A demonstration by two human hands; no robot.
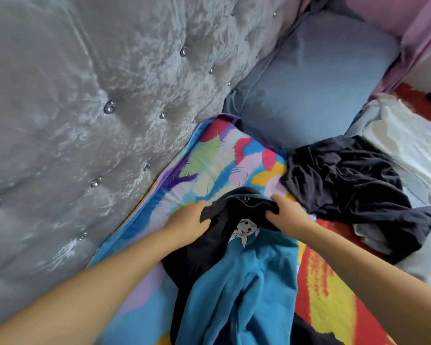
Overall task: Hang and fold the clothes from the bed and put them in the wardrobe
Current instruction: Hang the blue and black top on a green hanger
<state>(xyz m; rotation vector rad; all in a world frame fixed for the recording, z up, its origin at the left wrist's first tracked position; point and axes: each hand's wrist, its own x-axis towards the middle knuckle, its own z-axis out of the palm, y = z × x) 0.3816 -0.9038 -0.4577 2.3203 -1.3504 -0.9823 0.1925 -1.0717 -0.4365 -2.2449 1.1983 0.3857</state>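
You gripped the black printed cotton T-shirt (224, 220) at its collar, left hand (189, 221) and right hand (285, 212) pinching either side (probably to square it for folding), near on the feather-patterned bedsheet (209, 168).

grey tufted headboard (85, 108) | blue pillow (309, 88) against it | pink curtain (418, 33)
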